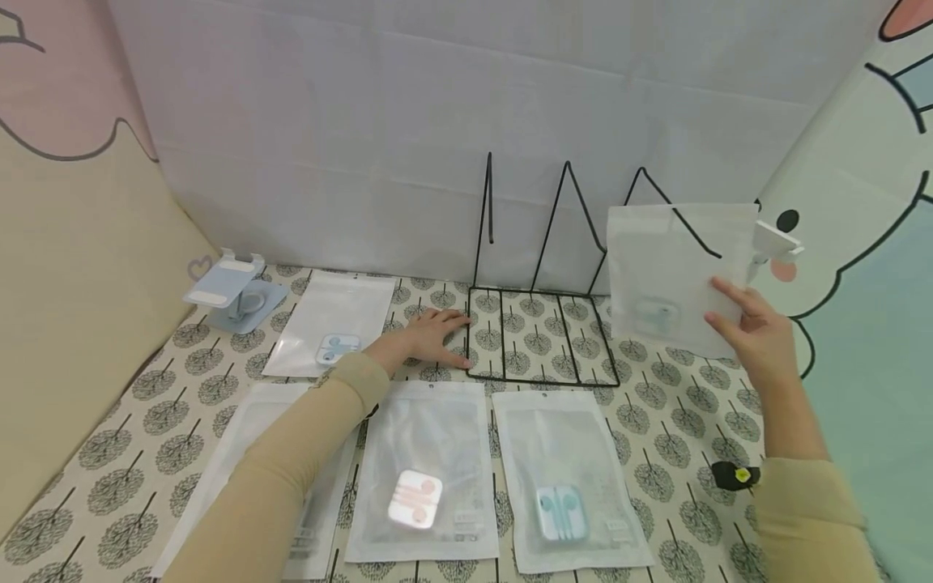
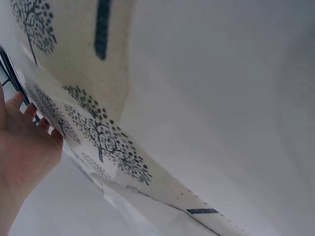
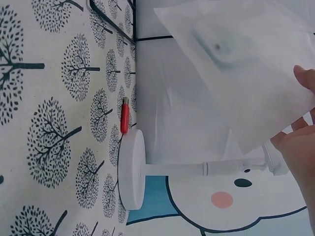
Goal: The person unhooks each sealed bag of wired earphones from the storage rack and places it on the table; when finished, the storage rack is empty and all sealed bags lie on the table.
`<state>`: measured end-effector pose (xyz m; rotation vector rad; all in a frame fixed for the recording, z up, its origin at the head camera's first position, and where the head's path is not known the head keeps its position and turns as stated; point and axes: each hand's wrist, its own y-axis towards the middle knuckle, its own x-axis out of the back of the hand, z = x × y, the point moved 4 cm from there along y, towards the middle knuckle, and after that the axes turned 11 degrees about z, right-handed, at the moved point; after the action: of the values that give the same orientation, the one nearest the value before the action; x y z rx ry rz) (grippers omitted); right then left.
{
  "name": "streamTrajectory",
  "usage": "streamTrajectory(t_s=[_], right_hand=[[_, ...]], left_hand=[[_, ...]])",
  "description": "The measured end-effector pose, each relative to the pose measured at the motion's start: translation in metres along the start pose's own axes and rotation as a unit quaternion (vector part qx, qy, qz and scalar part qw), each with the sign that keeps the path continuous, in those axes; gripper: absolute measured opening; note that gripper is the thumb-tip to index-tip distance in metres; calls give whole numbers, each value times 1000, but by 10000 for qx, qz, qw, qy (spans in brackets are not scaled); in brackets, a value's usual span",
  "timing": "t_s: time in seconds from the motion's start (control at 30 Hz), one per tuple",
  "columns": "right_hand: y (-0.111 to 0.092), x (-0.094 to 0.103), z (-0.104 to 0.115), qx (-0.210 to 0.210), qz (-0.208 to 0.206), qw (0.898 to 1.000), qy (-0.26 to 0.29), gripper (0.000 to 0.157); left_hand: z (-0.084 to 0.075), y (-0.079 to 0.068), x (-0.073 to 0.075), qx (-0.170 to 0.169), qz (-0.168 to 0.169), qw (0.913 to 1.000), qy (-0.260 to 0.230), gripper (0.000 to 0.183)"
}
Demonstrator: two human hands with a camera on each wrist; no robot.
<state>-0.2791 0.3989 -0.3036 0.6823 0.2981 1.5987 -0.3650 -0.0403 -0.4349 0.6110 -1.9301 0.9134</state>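
Observation:
My right hand [image 1: 761, 336] pinches a translucent zip bag [image 1: 656, 251] by its right side, holding it up off the table. A case of greenish earphones shows faintly inside it; in the right wrist view the bag [image 3: 246, 93] hangs tilted. The bag overlaps the right end of a black wire rack [image 1: 502, 336]. At the rack's left base wire rests my left hand [image 1: 430, 334], fingers spread and fingertips at the wire. In the left wrist view, the left hand [image 2: 29, 147] shows its palm side near dark wires.
Bags with pink earphones [image 1: 415, 500] and green earphones [image 1: 561, 512] lie in front. Another bag [image 1: 266, 398] is partly under my left arm; one with blue earphones [image 1: 338, 349] lies behind. A blue folding stand [image 1: 226, 283] stands left. Right: a white stand [image 3: 132, 169] and red-handled object [image 3: 125, 116].

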Motion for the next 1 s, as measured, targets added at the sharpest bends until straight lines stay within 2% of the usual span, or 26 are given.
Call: streamTrajectory(t_s=[0.1,0.33,0.63,0.83,0.93,1.0], right_hand=[[-1,3,6,230,109,9996,96,49],[-6,12,15,24,160,9992,-361,46],[-7,21,23,409,461,9957,-694,47],[-8,28,28,82,405,9884,-1463,47],[-8,33,30,-28,408,9884,-1461,48],[-8,35,32,-25,419,9915,-1235,47]], left_hand=[[-1,-1,1,2,4,10000,-2,96],[-1,-1,1,27,39,10000,-38,95],[-2,-2,2,-30,11,10000,-46,95],[-1,-2,2,-7,10,10000,-62,95],[-1,-1,1,11,31,10000,-50,96],[-1,-1,1,3,37,10000,-38,96]])
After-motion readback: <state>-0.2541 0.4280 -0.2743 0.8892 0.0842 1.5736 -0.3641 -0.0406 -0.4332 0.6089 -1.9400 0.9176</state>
